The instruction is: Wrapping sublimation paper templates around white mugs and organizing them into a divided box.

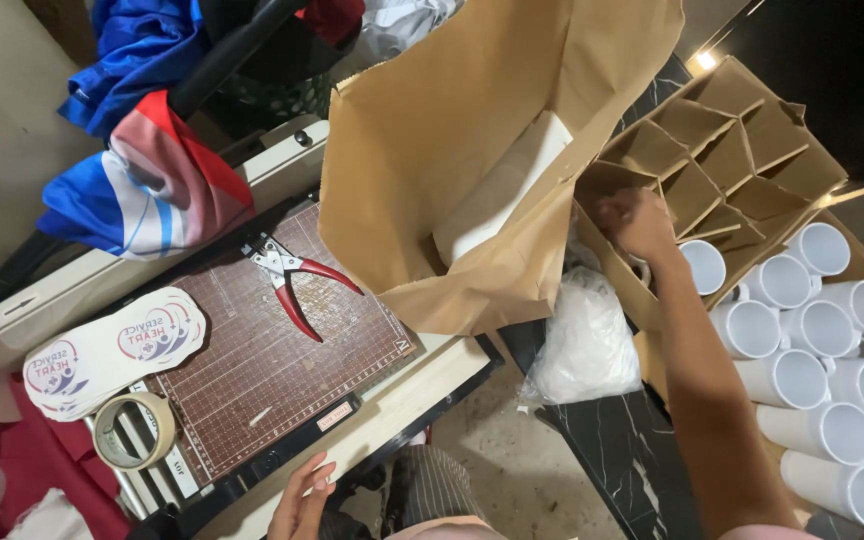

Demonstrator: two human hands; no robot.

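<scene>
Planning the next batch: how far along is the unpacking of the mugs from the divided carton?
Done: many white mugs lie out beside the carton, whose visible cells look empty. In hand: the right hand reaches at the carton's near edge by a mug. Left: cannot tell. The left hand rests idle.

A big brown paper bag [432, 150] stands open in the middle, a white flat box [497, 190] poking up inside it. Just right of the bag sits a brown cardboard carton [752, 150] split by dividers into empty cells. Below the bag, a clear plastic bag [584, 345] lies crumpled on the dark marble top. At the left, on the corner of the cutting board, rests a stack of white stickers [112, 350] with wavy edges and red-and-blue round emblems.
</scene>
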